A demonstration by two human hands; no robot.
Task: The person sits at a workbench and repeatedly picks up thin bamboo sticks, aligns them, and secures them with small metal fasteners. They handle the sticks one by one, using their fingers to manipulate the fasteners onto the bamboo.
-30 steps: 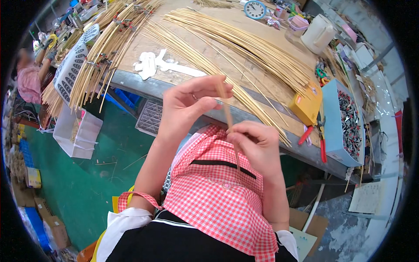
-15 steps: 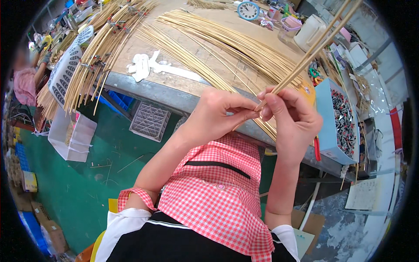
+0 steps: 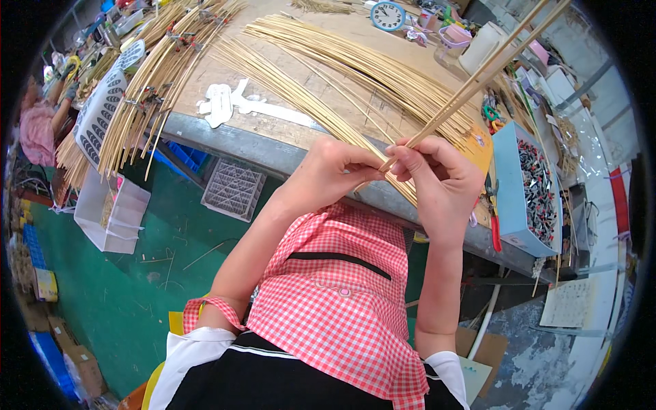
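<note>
Two long, thin bamboo strips (image 3: 439, 118) slant up from my fingers toward the upper right, their near ends close together over the table's front edge. My right hand (image 3: 444, 184) pinches them between thumb and fingers. My left hand (image 3: 328, 174) is closed at the same near ends, thumb against forefinger; the fingertips of both hands almost meet. What lies exactly between the left fingertips is partly hidden. Just beyond my hands, a row of bamboo strips (image 3: 294, 96) runs diagonally across the table (image 3: 198, 89), with a thicker bundle (image 3: 369, 66) behind it.
A white flat cutout (image 3: 220, 106) lies left of the strips. On the right stand a light blue box (image 3: 509, 198) of small clips and red-handled pliers (image 3: 495, 231). Clamped strips (image 3: 147, 96) overhang the left edge; a person in pink (image 3: 39, 133) is beyond. A clock (image 3: 388, 16) stands behind.
Both hands have shifted slightly left and toward the table with the bamboo strips still between their fingers. The strips' near ends moved left too.
</note>
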